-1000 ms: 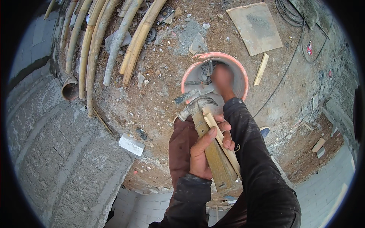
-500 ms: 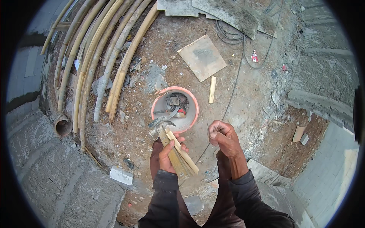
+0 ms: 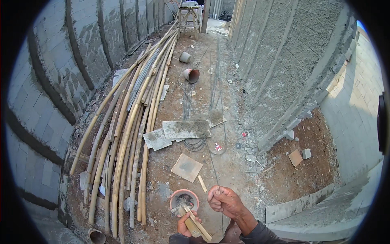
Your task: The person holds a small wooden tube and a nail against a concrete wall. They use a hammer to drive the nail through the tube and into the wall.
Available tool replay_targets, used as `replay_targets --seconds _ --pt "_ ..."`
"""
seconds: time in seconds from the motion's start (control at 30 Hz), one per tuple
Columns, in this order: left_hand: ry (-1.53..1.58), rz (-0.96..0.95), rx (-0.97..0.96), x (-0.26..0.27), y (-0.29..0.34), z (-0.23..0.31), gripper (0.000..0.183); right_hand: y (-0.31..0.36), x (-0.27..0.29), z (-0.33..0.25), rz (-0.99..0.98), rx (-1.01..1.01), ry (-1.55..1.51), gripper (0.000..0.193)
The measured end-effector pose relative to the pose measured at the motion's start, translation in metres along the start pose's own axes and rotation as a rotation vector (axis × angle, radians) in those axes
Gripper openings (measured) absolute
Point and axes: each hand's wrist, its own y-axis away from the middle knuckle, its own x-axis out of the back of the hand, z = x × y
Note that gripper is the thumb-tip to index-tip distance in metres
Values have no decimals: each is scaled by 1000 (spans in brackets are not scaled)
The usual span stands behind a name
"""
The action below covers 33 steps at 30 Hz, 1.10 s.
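Observation:
My left hand [image 3: 182, 228] is closed round a bundle of pale wooden strips [image 3: 199, 227] at the lower middle. A metal hammer head [image 3: 176, 211] seems to stick out at the bundle's far end; its handle is hard to tell from the wood. Just beyond stands a bucket [image 3: 197, 199] with an orange rim and dark tools inside, partly covered by the bundle. To the right, my right hand [image 3: 228, 203] is raised with its fingers curled and pinched together. Whatever it may hold is too small to make out. Past its fingertips a short wooden piece [image 3: 202, 184] lies on the ground.
Long bamboo poles [image 3: 122, 171] lie along the left. Ahead are a square board [image 3: 187, 167], grey slabs [image 3: 187, 129], coiled cable [image 3: 194, 144] and two tipped buckets, one orange-mouthed [image 3: 191, 76]. Rough plastered walls [image 3: 280, 53] flank the dirt passage; a wooden trestle [image 3: 189, 18] stands far off.
The view has tilted up, bringing the far passage and walls into sight. My hands now appear lower in the picture. The left still grips the wooden strips; the right stays pinched.

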Motion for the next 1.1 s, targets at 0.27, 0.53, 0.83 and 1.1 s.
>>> replay_targets --seconds 0.27,0.53,0.83,1.1 --pt "-248 -86 221 -125 29 -5 25 133 11 40 649 8 738 19" --pt "-418 -162 512 -209 42 -141 18 262 16 33 1003 298 985 28" --pt "-747 -334 851 -176 24 -335 38 436 53 51 1253 100 904 64" --pt "-896 -356 1159 -190 30 -419 43 491 113 69 1286 452 523 33"
